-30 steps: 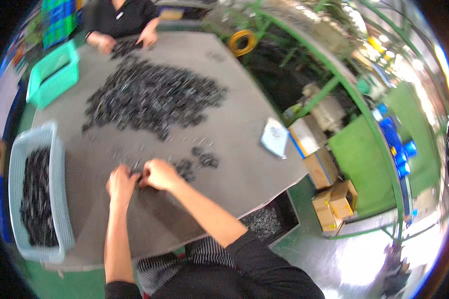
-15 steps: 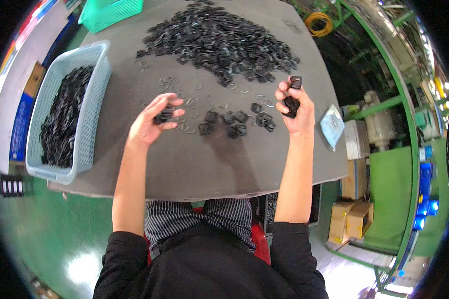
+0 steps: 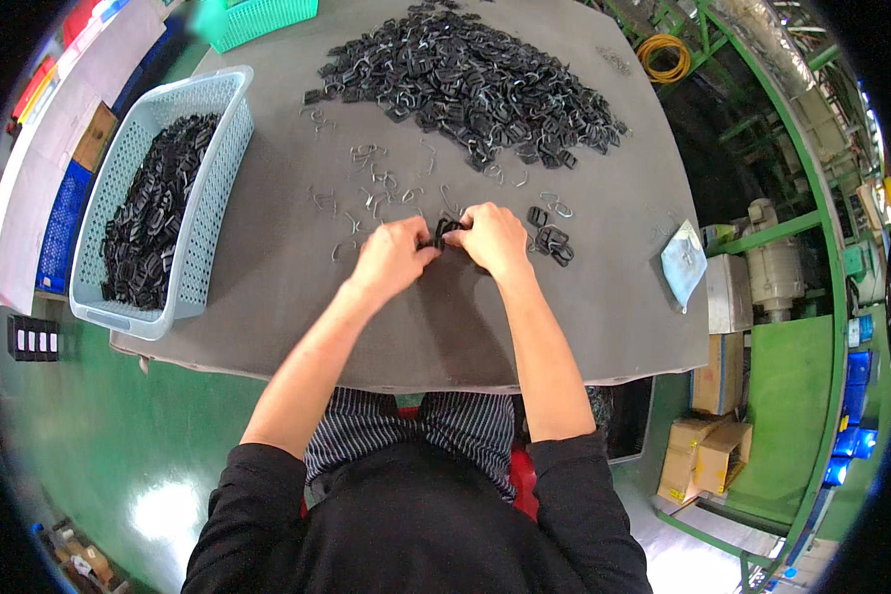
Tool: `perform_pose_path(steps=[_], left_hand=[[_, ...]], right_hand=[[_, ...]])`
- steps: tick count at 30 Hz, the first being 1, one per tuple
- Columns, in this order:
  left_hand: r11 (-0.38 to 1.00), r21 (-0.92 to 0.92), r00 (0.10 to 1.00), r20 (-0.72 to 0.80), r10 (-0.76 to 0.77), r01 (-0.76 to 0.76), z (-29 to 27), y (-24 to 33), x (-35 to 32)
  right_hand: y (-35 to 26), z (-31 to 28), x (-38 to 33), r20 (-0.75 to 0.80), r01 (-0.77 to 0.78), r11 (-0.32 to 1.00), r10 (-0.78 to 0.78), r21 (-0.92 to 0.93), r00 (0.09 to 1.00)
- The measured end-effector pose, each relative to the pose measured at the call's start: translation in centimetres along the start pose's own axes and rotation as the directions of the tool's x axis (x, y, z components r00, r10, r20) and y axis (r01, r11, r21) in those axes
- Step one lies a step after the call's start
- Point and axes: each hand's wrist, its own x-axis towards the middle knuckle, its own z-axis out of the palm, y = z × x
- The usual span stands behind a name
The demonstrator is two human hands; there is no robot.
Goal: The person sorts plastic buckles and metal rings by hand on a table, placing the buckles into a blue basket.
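Buckle (image 3: 448, 231): pinched between both hands' fingers, steadied for fitting.
Left hand (image 3: 391, 255): gripping.
Right hand (image 3: 492, 238): gripping.
Wire clips (image 3: 371, 188): beyond fingers.

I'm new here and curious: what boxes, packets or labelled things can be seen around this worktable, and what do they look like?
Cardboard boxes: brown, stacked on the floor at lower right.
Cardboard box: brown, left of the pale blue basket.
Small packet: pale blue-grey, flat, at the table's right edge.
Dark panel: with white squares, lower left.

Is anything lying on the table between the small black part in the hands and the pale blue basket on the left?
Only scattered bent wire clips lie on the grey table between the small black plastic part and the pale blue mesh basket.
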Motion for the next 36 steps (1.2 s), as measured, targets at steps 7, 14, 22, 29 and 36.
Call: perform_pose_path(steps=[7,14,22,29,36], left_hand=[[0.286,-0.892,0.927,0.374,0.029,0.351,-5.1,-1.6,-1.1],[0.998,-0.047,0.999,0.029,0.034,-0.033,1.4,2.7,3.6],[0.972,-0.231,0.958,0.267,0.101,-0.038,2.4,2.9,5.1],[0.409,-0.815,0.892,0.452,0.004,0.411,-0.8,2.6,3.3],[0.968,-0.247,0.981,0.192,0.002,0.047,2.2,3.7,2.1]], right_hand=[[4.3,-4.3,-1.3,0.167,-0.150,0.126,-0.133,0.981,0.977],[7.7,-4.0,1.5,0.071,-0.093,0.907,0.070,0.412,0.995],[9.0,-4.4,1.0,0.221,-0.164,0.836,0.052,0.523,0.974],[8.8,-4.5,-1.7,0.153,-0.058,0.639,-0.094,0.767,0.984],[7.5,-4.2,-3.6,0.132,-0.025,0.975,-0.005,0.223,0.991]])
